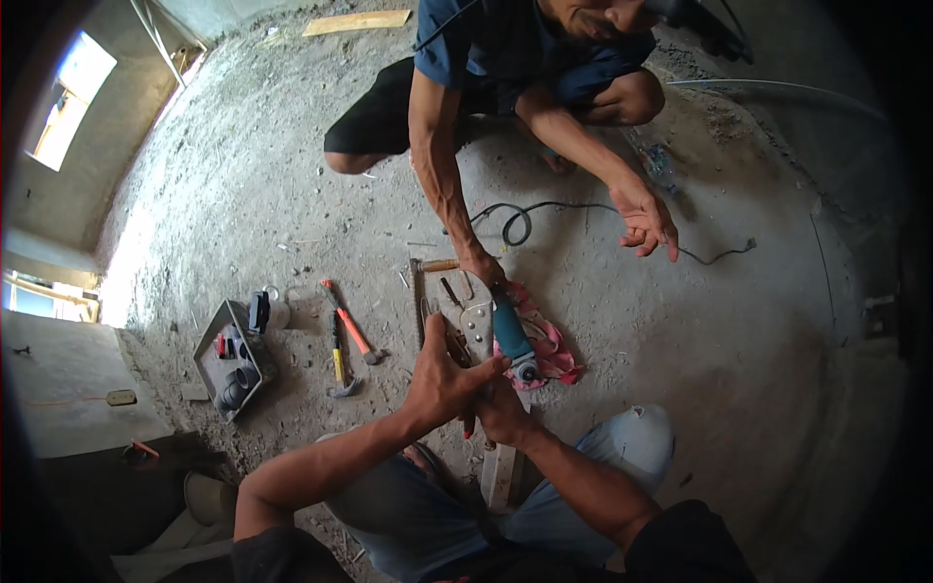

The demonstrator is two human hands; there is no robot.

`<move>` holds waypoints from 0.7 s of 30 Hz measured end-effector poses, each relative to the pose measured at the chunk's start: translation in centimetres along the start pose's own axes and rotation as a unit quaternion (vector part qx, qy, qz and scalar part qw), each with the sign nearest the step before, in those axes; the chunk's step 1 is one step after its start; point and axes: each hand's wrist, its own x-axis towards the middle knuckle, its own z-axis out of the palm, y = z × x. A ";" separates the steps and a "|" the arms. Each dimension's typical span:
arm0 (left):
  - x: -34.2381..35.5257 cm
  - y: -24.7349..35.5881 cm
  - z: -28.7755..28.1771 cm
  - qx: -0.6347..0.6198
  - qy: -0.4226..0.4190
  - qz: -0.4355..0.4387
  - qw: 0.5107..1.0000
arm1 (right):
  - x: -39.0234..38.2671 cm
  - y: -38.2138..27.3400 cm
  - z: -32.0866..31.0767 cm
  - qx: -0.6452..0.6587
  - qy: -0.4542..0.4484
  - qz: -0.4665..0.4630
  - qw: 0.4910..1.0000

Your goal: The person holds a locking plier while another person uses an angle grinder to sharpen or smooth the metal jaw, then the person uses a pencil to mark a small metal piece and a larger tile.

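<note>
At the centre my left hand [442,389] and my right hand [501,413] come together, closed around a metal hand tool with bolts [474,325]; red handle parts show below my fingers, and my grip is partly hidden. Just right of it a teal power tool [510,325] lies over a pink patterned cloth [554,360], with a co-worker's hand [481,267] on its upper end. A wooden-handled tool [437,264] is above my left hand.
A co-worker [535,68] crouches opposite, other hand [641,219] open above a looped black cord [515,228]. Two hammers [355,340] [337,360] and a tray [209,355] of small items are at left. A crumpled plastic bottle [659,163] and a plank [355,21] lie farther off.
</note>
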 end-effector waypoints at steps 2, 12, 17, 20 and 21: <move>-0.3 0.4 -0.1 -0.041 0.035 0.029 0.998 | 0.1 -0.6 0.0 -0.025 -0.006 -0.024 0.999; -1.6 2.5 -1.0 -0.179 0.012 0.077 0.981 | -0.2 -4.3 -0.8 0.181 -0.083 0.050 0.979; -1.0 1.2 -0.7 -0.309 0.018 0.009 0.951 | 0.2 -4.0 -1.3 0.226 -0.055 0.069 0.970; -0.4 0.9 -0.6 -0.268 0.106 0.023 0.957 | 0.5 -4.0 -1.4 0.295 -0.034 0.064 0.953; -0.4 0.7 -0.8 -0.247 0.116 0.034 0.961 | 0.8 -3.8 -1.2 0.285 -0.008 0.064 0.956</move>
